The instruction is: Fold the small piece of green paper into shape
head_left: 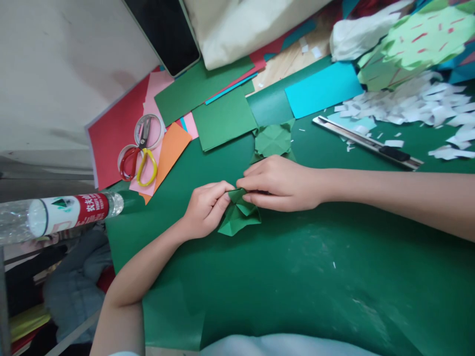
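Observation:
Between my two hands is a folded piece of green paper (239,217), creased into pointed flaps, a little above the green table top. My left hand (210,207) pinches its upper left edge between thumb and fingers. From the other side, my right hand (278,183) grips the upper right edge, thumb and fingertips closed on a fold. Just beyond my right hand lies a finished-looking green paper fold (273,140) with a rounded middle and pointed corners. Some of the paper's upper part is hidden by my fingers.
Scissors (143,143) and tape rolls (149,129) lie on coloured sheets at the left, near a water bottle (77,213). Green paper sheets (224,118) and a blue sheet (323,90) are behind. A utility knife (367,143) and white paper scraps (411,101) lie right.

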A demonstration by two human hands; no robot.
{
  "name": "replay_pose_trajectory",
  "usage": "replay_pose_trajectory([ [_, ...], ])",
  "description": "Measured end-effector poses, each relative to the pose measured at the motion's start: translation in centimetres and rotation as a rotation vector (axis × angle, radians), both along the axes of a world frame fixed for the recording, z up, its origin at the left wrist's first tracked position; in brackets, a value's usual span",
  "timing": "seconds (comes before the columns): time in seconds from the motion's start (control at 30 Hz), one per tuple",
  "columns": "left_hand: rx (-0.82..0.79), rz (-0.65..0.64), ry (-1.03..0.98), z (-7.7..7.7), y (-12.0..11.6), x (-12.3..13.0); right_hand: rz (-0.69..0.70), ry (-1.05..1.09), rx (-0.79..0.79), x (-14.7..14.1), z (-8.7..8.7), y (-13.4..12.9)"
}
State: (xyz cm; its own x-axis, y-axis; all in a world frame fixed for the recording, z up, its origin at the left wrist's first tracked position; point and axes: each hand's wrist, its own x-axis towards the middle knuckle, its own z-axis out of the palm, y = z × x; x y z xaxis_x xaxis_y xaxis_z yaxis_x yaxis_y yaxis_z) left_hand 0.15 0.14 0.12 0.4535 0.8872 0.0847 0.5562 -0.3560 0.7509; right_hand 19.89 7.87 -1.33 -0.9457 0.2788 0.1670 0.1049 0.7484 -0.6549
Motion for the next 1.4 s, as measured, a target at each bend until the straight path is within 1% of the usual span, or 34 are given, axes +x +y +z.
replay_pose_trajectory([
  [0.23,-0.036,-0.047,-0.054,-0.26,-0.05,-0.51,0.005,0.004,0.015,-0.04,0.01,-0.07],
  [0.37,-0.006,-0.009,-0.042,-0.24,-0.01,-0.16,0.014,-0.012,0.041,-0.05,-0.04,-0.12],
  [0.47,0.017,-0.007,-0.019,-0.25,0.03,0.07,0.015,-0.014,0.044,-0.05,0.02,-0.14],
  [0.77,0.094,0.000,0.025,-0.35,-0.14,0.07,-0.048,0.016,-0.007,-0.11,0.16,-0.27],
  [1.0,0.045,-0.017,0.006,-0.22,-0.02,0.12,-0.017,0.060,0.018,-0.13,-0.25,-0.11],
  [1.1,0.031,-0.004,-0.009,-0.17,0.01,0.15,-0.004,0.064,0.035,-0.11,-0.36,-0.13],
  [1.4,0.037,0.036,-0.016,-0.32,-0.07,0.21,-0.029,0.084,0.042,-0.14,-0.37,-0.23],
])
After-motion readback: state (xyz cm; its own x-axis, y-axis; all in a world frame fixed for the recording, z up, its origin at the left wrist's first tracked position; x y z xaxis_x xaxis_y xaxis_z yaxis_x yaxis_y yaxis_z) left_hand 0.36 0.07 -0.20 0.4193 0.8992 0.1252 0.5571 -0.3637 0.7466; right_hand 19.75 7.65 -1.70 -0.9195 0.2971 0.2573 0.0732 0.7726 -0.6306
